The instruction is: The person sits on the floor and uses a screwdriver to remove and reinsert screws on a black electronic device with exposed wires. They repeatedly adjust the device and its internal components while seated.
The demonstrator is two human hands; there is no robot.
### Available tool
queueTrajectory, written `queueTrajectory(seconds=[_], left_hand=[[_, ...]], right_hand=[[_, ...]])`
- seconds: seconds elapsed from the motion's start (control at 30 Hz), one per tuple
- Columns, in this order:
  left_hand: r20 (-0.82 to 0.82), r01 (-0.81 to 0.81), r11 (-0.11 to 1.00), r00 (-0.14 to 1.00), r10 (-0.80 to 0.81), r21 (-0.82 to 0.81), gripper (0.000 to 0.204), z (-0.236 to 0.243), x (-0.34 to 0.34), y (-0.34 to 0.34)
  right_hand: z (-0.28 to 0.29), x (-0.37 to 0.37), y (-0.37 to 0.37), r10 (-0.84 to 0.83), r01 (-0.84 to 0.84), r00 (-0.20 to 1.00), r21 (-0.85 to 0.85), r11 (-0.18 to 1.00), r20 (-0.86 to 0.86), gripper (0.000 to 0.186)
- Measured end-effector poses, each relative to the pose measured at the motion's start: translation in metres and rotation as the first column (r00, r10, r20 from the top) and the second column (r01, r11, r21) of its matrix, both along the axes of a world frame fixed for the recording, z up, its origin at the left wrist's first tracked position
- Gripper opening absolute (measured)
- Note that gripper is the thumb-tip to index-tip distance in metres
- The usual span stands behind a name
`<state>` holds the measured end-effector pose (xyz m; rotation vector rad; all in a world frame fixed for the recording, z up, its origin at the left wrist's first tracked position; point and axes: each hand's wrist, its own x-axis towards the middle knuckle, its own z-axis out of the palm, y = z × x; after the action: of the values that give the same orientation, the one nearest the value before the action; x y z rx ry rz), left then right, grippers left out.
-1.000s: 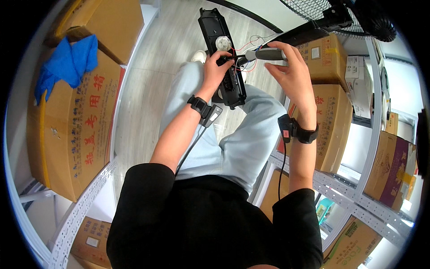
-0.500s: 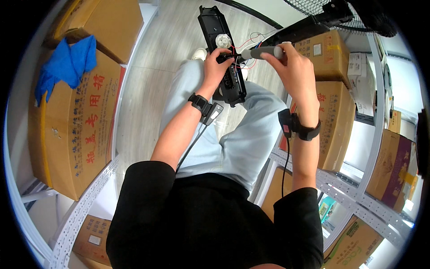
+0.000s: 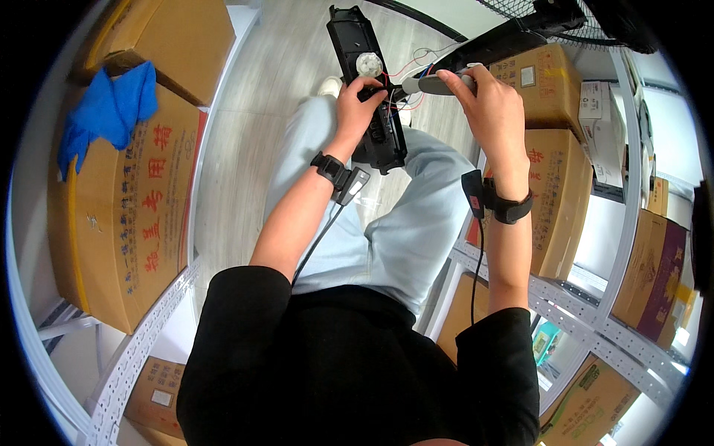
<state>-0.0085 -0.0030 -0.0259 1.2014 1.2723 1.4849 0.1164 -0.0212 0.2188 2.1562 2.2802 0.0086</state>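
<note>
A long black plastic housing (image 3: pixel 383 149), open on its inner side, stands tilted between my knees. A round white part (image 3: pixel 368 65) sits in its upper half, and thin red, white and blue wires run from its right side. My right hand (image 3: pixel 487 100) grips the thick grey handle of what looks like a screwdriver (image 3: pixel 439 85), held nearly level with its narrow end toward the housing. My left hand (image 3: pixel 361 108) is at the housing's middle, its thumb and fingers closed around a small black part by the tool's end. The tip itself is hidden by the fingers.
A black fan neck (image 3: pixel 491 48) with a wire mesh guard (image 3: pixel 520 11) leans in from the upper right. Cardboard boxes (image 3: pixel 160 201) fill white metal shelves (image 3: pixel 149 327) on both sides. A blue cloth (image 3: pixel 111 111) lies over the left box.
My right hand's fingers have shifted around the grey handle, the thumb now higher along it. The left hand keeps nearly the same place at the housing.
</note>
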Motion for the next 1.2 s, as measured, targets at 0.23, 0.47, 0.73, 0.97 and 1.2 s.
queueTrajectory(seconds=[0.23,0.47,0.73,0.97,1.2], left_hand=[[0.039,0.011,0.997,0.999,-0.008,-0.079,0.017,0.005,0.002,-0.001],[0.001,0.004,0.999,1.0,-0.004,-0.043,0.018,-0.002,0.002,-0.001],[0.043,-0.01,1.0,0.999,0.011,-0.011,0.021,-0.008,0.002,0.003],[0.048,-0.004,1.0,0.999,0.005,-0.019,0.021,-0.007,0.002,0.002],[0.049,-0.013,1.0,0.999,0.014,-0.016,0.021,-0.007,0.001,0.003]], right_hand=[[-0.006,0.012,-0.01,0.329,-0.252,0.849,0.231,0.94,-0.413,0.027],[-0.011,0.011,-0.007,0.198,-0.136,0.934,0.219,0.966,-0.296,0.027],[-0.015,0.02,-0.011,0.164,-0.121,0.934,0.153,0.981,-0.317,0.032],[-0.01,0.017,-0.01,0.252,-0.178,0.923,0.259,0.949,-0.29,0.033],[-0.011,0.025,-0.012,0.249,-0.191,0.88,0.179,0.965,-0.404,0.028]])
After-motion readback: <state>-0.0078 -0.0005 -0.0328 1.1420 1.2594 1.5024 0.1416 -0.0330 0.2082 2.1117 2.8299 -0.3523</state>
